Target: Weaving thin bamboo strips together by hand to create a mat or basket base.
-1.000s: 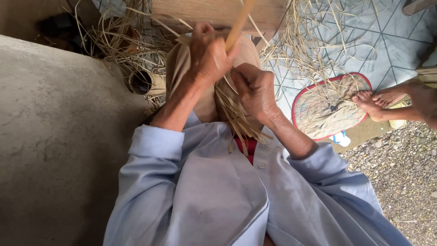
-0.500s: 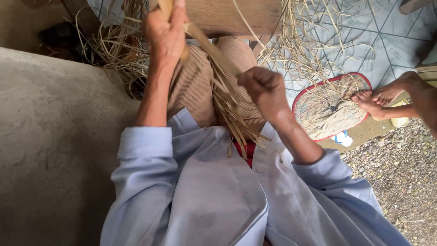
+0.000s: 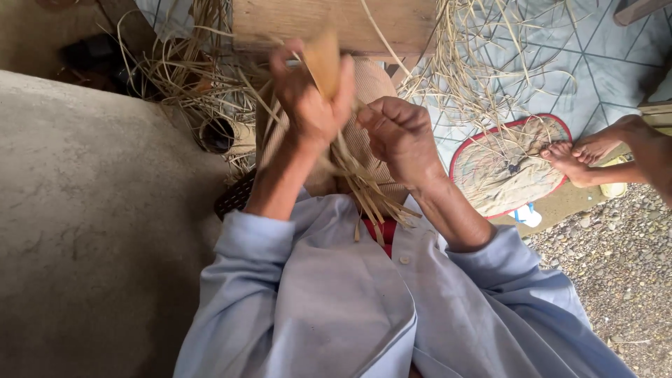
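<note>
Over the person's lap, the left hand [image 3: 308,105] is closed around a flat tan strip [image 3: 323,61] that stands up between thumb and fingers, blurred at its upper end. Just beside it the right hand [image 3: 400,136] is curled into a loose fist, pinching a bundle of dry straw strands [image 3: 364,189] that fans down toward the chest, its loose ends lying on the pale blue shirt [image 3: 336,301]. Both hands hover close together, nearly touching, above a tan-clothed knee [image 3: 364,84]. A bit of red cloth [image 3: 381,231] shows where the shirt opens.

Beyond the hands a wooden board [image 3: 336,24] crosses the top of the view, and loose straw [image 3: 189,77] lies tangled to its left and right over a pale blue tiled floor [image 3: 560,63]. To the left rises a grey concrete surface [image 3: 91,210]. A dark woven edge [image 3: 234,196] peeks out under the left forearm.

On the right, an oval woven fan with a red border [image 3: 507,168] lies flat on the floor, strands strewn across it. Touching its far rim is another person's bare foot [image 3: 581,154]. Below the fan sits a small white and blue scrap of packaging [image 3: 526,215], its shape too small to make out, next to grey gravel [image 3: 616,273].
</note>
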